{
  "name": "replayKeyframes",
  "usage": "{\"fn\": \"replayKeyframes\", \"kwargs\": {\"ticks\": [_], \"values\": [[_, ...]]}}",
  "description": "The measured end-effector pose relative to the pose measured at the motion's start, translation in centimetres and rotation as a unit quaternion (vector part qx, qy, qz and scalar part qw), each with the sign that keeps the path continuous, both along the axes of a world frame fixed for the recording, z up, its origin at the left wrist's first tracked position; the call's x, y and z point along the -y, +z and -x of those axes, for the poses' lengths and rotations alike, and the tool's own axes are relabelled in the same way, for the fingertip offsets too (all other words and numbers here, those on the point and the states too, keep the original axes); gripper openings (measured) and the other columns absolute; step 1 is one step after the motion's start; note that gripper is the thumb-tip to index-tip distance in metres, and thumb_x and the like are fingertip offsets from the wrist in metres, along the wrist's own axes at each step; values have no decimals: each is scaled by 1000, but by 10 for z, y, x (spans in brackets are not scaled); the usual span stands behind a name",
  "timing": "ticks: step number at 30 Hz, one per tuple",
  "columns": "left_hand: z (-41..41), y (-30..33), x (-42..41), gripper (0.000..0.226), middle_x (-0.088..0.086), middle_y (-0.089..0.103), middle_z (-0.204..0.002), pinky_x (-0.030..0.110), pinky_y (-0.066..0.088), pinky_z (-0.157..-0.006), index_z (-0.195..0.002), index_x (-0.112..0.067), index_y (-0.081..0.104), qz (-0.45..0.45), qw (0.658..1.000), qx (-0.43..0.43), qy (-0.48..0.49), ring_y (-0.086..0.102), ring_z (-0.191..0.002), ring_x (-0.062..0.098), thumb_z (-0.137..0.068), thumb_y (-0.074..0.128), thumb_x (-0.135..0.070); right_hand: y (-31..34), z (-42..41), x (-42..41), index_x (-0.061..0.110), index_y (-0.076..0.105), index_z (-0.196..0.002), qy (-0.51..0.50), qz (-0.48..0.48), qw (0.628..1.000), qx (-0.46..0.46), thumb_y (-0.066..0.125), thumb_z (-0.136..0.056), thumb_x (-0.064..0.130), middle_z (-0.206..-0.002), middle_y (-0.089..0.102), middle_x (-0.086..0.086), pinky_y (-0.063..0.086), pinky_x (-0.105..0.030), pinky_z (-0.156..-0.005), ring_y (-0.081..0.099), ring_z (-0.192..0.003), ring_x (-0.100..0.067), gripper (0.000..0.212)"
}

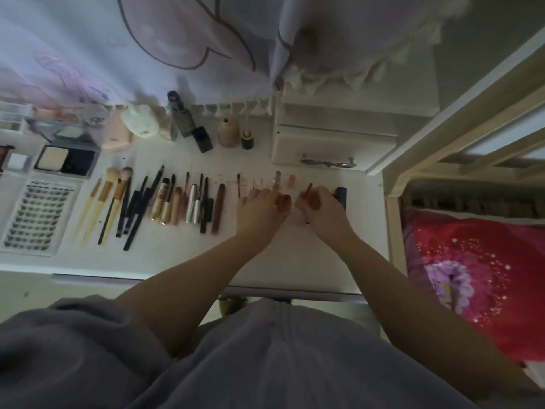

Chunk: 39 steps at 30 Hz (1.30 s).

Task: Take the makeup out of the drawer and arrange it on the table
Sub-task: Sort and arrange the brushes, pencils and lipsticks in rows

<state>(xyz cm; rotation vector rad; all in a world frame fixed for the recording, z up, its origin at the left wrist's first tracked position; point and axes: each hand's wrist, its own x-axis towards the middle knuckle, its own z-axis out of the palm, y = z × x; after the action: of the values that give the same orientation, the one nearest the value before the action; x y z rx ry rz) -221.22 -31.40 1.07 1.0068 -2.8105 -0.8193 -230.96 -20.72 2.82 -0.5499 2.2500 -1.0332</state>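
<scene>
Makeup lies in a row on the white table point(295, 255): wooden-handled brushes point(103, 202), black pencils point(138, 208), gold and silver tubes point(177, 205), a brown stick point(218, 209) and a thin red brush point(238, 185). My left hand point(262, 209) rests over small pale tubes point(277, 180) with its fingers curled. My right hand point(320, 206) pinches a thin brown stick point(308, 190), next to a dark tube point(340, 194). What the left hand holds is hidden. Powder compacts point(66, 160) and a lash tray point(38, 216) sit at the left.
Bottles point(228, 132) and a dark perfume point(188, 122) stand at the back under a hanging cloth point(147, 39). A white drawer unit with a metal handle point(327, 162) stands at the back right. A bed frame point(395, 216) and red bedding point(477, 278) lie to the right.
</scene>
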Motion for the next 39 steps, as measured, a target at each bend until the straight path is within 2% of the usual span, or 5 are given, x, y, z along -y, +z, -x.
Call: {"fn": "replayKeyframes", "kwargs": {"ticks": [15, 22, 27, 35, 39], "values": [[-13, -24, 22, 46, 5, 57, -120, 34, 28, -90, -121, -16, 51, 30, 999, -4, -24, 44, -115, 25, -83, 61, -39, -17, -7, 23, 3, 47, -122, 107, -141, 975, -131, 52, -91, 8, -118, 52, -16, 37, -26, -79, 54, -105, -28, 31], [-45, -8, -1, 17, -14, 43, -65, 16, 29, -52, -88, -27, 45, -41, 994, -25, -96, 45, -61, 7, -89, 49, -44, 9, 50, -5, 10, 56, -123, 120, -176, 969, -123, 41, -97, 12, -119, 59, -15, 43, -25, -78, 59, -100, -27, 30], [0, -8, -44, 26, -3, 54, -82, 25, 31, -49, -107, -14, 45, -71, 989, 52, -116, 48, -63, 14, -98, 36, -37, 5, 46, 17, 2, 59, -107, 198, -226, 944, -134, 47, -94, 17, -101, 63, -14, 42, -28, -66, 54, -82, -22, 22], [27, -10, -60, 41, 9, 61, -108, 34, 47, -73, -117, -10, 45, -85, 987, 137, -14, 62, -89, 27, -98, 32, -44, -3, 38, 23, 9, 53, -81, 238, -256, 926, -145, 50, -91, 19, -71, 50, -3, 30, -26, -49, 50, -68, -20, 14], [19, -6, -59, 37, 12, 61, -104, 33, 45, -68, -117, -6, 43, -111, 988, 111, -2, 62, -84, 31, -99, 34, -37, -2, 41, 14, 5, 57, -85, 236, -218, 936, -143, 47, -96, 30, -75, 54, -5, 36, -28, -59, 53, -73, -22, 29]]}}
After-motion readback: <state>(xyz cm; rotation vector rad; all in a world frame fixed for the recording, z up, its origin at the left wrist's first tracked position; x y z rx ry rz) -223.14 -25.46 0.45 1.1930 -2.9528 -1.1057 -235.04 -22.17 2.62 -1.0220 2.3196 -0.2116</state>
